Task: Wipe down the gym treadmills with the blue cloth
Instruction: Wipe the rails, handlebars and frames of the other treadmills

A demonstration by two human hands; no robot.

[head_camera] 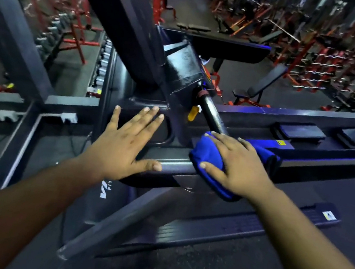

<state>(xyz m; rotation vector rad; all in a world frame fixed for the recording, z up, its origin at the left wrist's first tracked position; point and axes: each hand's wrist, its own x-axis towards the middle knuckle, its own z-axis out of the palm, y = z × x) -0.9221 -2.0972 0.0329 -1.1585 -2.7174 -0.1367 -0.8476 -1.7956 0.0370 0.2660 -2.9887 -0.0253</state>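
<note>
Head view: the right hand lies flat on the folded blue cloth, fingers straight, pressing it onto the treadmill console ledge beside the handlebar to wipe. The left hand rests open-palmed on the console, likely bracing; neither grip clamps anything.

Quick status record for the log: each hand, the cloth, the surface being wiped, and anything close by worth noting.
left hand: flat, fingers spread, resting on the treadmill console, thumb on its front bar; holds nothing
right hand: fingers straight, pressing the blue cloth down
blue cloth: bunched under the right hand, draped over the console's front edge
surface: dark console ledge, right of the left hand
nearby: black handlebar rising just behind the cloth; yellow clip beside it
background: red weight racks and benches
</note>
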